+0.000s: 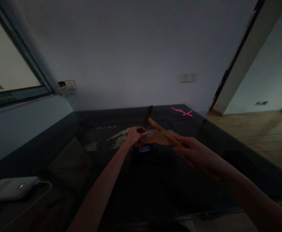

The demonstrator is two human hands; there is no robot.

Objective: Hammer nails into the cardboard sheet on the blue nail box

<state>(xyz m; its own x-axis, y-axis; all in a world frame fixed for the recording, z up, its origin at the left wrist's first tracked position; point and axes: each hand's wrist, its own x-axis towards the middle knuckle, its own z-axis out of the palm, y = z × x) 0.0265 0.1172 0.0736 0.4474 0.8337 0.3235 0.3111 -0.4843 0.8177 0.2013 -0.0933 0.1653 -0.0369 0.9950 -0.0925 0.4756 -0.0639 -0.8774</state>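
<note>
My right hand (189, 146) is wrapped round the wooden handle of a hammer (159, 127). The hammer's dark head is raised just above and to the right of my left hand (135, 134). The fingertips of my left hand are pinched together over a brown, speckled flat piece (159, 137); whatever sits between them is too small and dark to tell. That piece lies across the top of a blue container (144, 149) with a pale label, which stands on the dark glossy table.
A pink ribbon-like strip (183, 111) lies at the table's far right corner. At the left is a white device (13, 188) with a cable. Wall sockets (188, 77) are set behind the table (155, 193), and a window stands at the left.
</note>
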